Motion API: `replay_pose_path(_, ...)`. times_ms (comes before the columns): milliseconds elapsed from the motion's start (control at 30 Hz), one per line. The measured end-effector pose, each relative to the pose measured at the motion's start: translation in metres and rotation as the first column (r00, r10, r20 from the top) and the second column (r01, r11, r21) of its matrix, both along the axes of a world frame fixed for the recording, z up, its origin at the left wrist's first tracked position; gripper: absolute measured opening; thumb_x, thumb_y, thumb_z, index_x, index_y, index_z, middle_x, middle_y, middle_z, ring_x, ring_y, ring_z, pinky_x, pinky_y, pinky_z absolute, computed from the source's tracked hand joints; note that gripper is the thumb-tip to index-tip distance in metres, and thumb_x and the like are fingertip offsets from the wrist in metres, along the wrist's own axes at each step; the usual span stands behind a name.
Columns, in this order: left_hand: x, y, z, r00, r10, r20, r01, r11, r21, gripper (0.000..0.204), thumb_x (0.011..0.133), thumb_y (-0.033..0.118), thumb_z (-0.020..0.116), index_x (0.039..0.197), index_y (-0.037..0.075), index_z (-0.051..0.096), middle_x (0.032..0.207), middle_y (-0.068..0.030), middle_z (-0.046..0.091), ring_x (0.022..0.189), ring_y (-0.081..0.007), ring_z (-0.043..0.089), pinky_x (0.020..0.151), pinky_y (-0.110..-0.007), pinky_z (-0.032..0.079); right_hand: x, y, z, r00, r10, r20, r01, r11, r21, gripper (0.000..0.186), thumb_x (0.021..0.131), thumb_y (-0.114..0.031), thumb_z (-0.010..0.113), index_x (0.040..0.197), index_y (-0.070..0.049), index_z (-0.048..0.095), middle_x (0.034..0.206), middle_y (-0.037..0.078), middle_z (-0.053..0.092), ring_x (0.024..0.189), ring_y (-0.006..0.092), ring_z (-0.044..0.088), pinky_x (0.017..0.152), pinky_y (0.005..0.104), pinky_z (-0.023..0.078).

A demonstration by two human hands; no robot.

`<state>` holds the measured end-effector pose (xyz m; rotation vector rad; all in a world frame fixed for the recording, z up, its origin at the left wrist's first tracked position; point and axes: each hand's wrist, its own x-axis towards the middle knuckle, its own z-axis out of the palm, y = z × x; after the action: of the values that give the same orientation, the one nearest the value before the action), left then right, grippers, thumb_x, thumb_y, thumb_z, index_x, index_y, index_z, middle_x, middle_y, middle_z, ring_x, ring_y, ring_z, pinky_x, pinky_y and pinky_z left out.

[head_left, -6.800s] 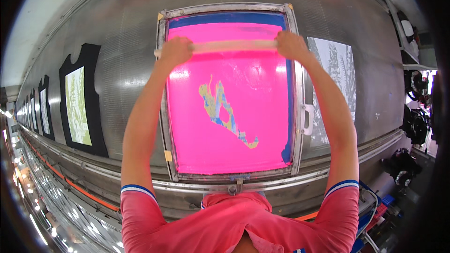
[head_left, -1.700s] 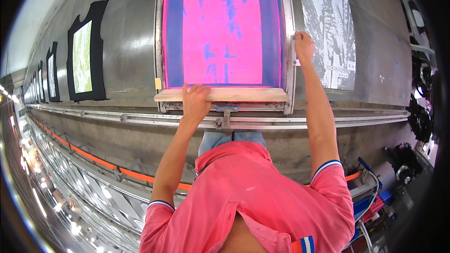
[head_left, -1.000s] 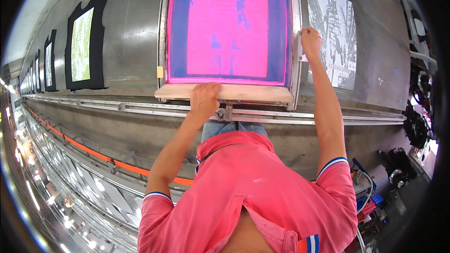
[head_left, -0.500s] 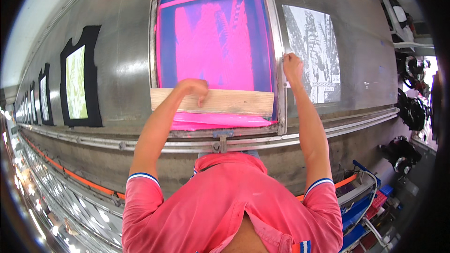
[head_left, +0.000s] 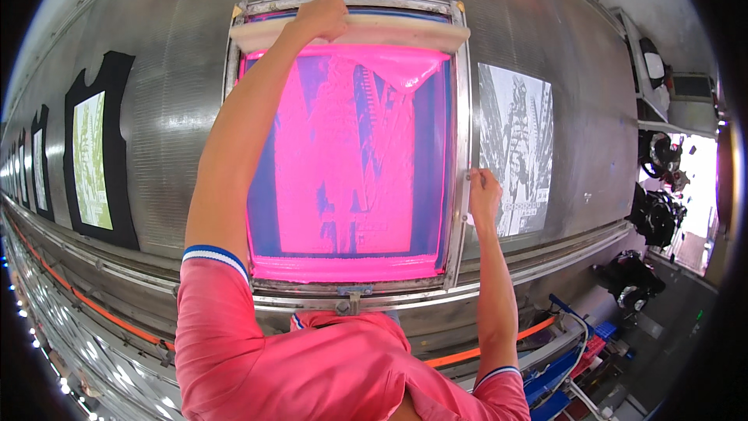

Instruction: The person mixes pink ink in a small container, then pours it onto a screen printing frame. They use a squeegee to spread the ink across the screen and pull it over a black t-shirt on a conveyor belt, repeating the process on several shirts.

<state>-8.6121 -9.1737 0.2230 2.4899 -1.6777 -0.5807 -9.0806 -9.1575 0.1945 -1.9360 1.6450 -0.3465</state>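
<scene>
Squeegee [head_left: 409,34] lies across the screen frame [head_left: 461,121] at 12 o'clock, pink ink [head_left: 408,76] heaped along its near side. Left hand [head_left: 323,19] closed over the bar just left of middle, presumably to balance it one-handed. Right hand [head_left: 485,195], near 4 o'clock, fingers curled round the side handle [head_left: 467,219], likely steadying the frame. Blade-to-mesh contact hidden; cannot tell.

Screen-printing workshop, long metal table [head_left: 576,39], inked screen frame [head_left: 463,148], printed black garments [head_left: 121,125]

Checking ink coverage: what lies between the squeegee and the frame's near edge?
Head view: pink ink on the blue screen, left forearm above its left side.
</scene>
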Motion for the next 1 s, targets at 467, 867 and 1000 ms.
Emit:
replay_pose_path(467, -0.047, 0.056, -0.040, 0.988, 0.073, 0.135, -0.026, 0.945, -0.325, 0.029, 0.072, 0.012, 0.058, 0.098, 0.015, 0.072, 0.092, -0.0117, 0.070, 0.089, -0.0327, 0.066, 0.075, -0.047, 0.052, 0.003, -0.001, 0.009, 1.000, -0.012, -0.024, 0.013, 1.000, 0.018, 0.028, 0.091, -0.024, 0.057, 0.096, 0.001, 0.068, 0.078, 0.019, 0.068, 0.069, 0.0307, 0.064, 0.068, 0.0424, 0.047)
replay_pose_path(867, -0.247, 0.290, -0.044, 0.999, 0.026, 0.047, 0.006, 0.820, -0.572, 0.026, 0.069, 0.006, 0.057, 0.094, 0.002, 0.062, 0.097, -0.0122, 0.064, 0.093, -0.0306, 0.063, 0.077, -0.044, 0.049, -0.010, -0.015, -0.007, 0.990, 0.135, -0.033, -0.137, 0.986, -0.091, 0.034, 0.088, -0.032, 0.059, 0.095, -0.001, 0.070, 0.092, 0.026, 0.068, 0.090, 0.0445, 0.064, 0.079, 0.0483, 0.048)
replay_pose_path(1000, -0.318, 0.374, -0.040, 0.998, 0.040, 0.041, -0.017, 0.884, -0.467, 0.045, 0.069, 0.004, 0.057, 0.114, 0.000, 0.059, 0.119, -0.0139, 0.059, 0.114, -0.0303, 0.055, 0.093, -0.043, 0.044, -0.005, -0.014, -0.010, 0.994, 0.106, -0.039, -0.110, 0.985, -0.135, 0.036, 0.088, -0.034, 0.060, 0.091, 0.001, 0.070, 0.089, 0.023, 0.068, 0.086, 0.0395, 0.065, 0.077, 0.0448, 0.048)
